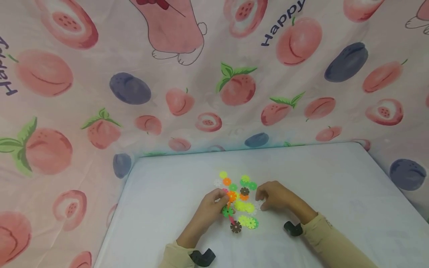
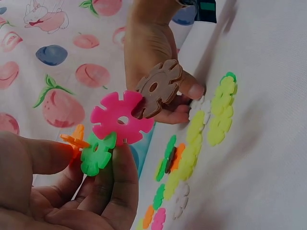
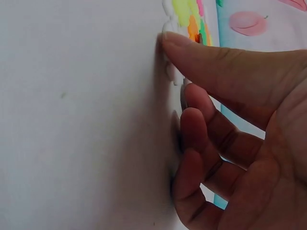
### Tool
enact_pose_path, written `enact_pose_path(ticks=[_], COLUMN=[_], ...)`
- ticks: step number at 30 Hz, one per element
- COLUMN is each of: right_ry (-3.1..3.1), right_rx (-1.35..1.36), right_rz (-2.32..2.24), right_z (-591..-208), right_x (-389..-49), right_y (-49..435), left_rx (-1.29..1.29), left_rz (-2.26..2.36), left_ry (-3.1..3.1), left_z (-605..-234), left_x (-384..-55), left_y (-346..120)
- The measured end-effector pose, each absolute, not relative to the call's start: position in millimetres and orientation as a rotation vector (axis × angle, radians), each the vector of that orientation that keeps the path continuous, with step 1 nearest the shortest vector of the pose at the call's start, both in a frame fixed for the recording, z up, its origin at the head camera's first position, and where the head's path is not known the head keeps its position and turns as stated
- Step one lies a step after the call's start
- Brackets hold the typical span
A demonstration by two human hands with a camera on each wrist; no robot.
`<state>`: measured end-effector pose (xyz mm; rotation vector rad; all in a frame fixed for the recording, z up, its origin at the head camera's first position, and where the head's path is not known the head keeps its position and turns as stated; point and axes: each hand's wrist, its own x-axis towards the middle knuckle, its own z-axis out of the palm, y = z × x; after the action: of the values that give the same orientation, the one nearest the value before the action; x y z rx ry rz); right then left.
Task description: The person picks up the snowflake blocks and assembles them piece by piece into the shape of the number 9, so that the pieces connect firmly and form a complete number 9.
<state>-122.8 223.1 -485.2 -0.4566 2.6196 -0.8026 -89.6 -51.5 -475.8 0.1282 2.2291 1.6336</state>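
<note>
My left hand (image 1: pixel 212 206) pinches a small cluster of joined, notched plastic discs between thumb and fingers. In the left wrist view the cluster has an orange piece (image 2: pixel 75 138), a green disc (image 2: pixel 97 155), a pink disc (image 2: pixel 117 115) and a brown disc (image 2: pixel 160 86) at its outer end. The right hand (image 1: pixel 275 195) is low at the right side of the loose discs, its fingers bent. Its thumb lies against white discs (image 3: pixel 173 64) on the table; the frames do not show clearly whether the fingers grip one.
Loose notched discs lie in rows between the hands: yellow discs (image 1: pixel 244 206), more yellow ones (image 1: pixel 247 222) nearer me, and green, orange, brown and white ones behind. A white cloth covers the table (image 1: pixel 161 193); a fruit-patterned curtain (image 1: pixel 201 82) stands behind it.
</note>
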Motion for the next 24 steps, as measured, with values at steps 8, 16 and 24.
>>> enact_pose_path(ticks=[8, 16, 24], right_ry=[2.624, 2.596, 2.614], right_rx=[-0.368, -0.390, -0.510], right_rz=[-0.797, -0.865, -0.951], right_z=[-485.5, -483.8, -482.6], right_x=[-124.1, -125.0, -127.2], right_y=[221.2, 222.4, 225.1], left_rx=[0.121, 0.116, 0.123], left_rz=[1.621, 1.632, 1.624], left_ry=[2.233, 2.196, 2.206], left_z=[-474.7, -475.5, -472.6], left_x=[-89.5, -89.6, -90.1], left_y=[-50.7, -50.3, -49.3])
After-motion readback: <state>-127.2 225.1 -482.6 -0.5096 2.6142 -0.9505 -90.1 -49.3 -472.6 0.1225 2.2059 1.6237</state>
